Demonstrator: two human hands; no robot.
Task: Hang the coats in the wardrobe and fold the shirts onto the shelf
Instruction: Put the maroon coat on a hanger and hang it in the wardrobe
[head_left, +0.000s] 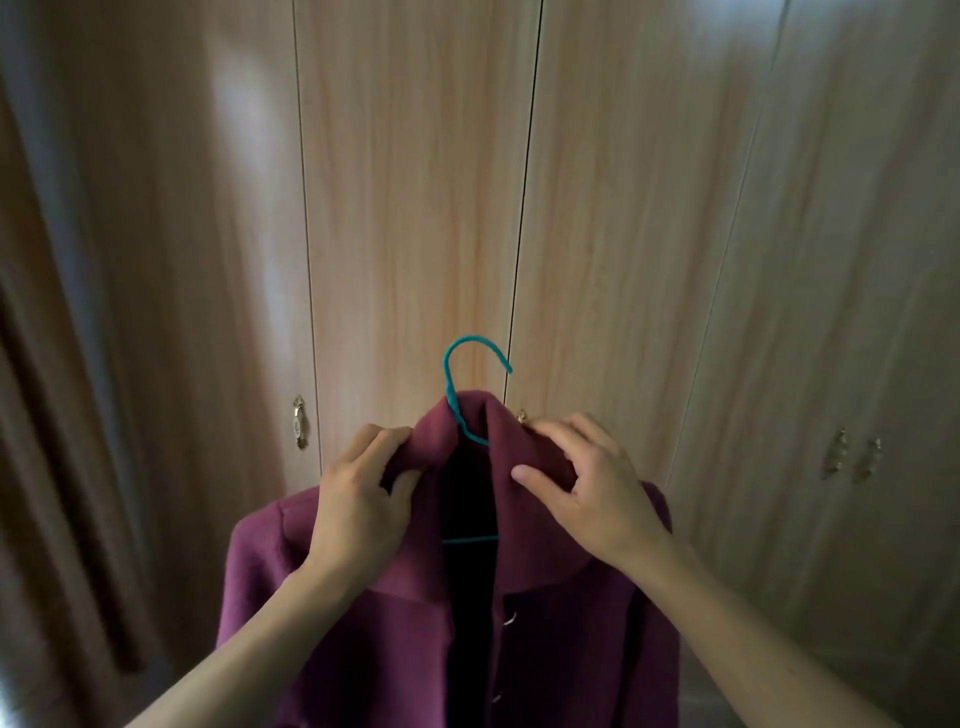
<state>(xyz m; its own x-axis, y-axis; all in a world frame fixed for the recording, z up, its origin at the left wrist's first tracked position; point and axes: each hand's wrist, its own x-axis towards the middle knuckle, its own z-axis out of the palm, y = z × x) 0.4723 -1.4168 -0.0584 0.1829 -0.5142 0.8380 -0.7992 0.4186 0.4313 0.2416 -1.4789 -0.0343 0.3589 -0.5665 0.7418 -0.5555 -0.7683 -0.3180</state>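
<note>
A maroon coat (561, 639) hangs on a teal wire hanger (470, 347) in front of me, its front open and dark inside. The hook sticks up above the collar. My left hand (358, 504) grips the left side of the collar, fingers curled round the fabric. My right hand (587, 483) holds the right side of the collar, thumb pinching the cloth from below. The coat is held up before the shut light-wood wardrobe doors (415, 208).
The wardrobe has several tall doors, all shut, with small metal handles at the left door (298, 428) and a pair at the right (852, 457). A brown curtain (47, 415) hangs along the left edge.
</note>
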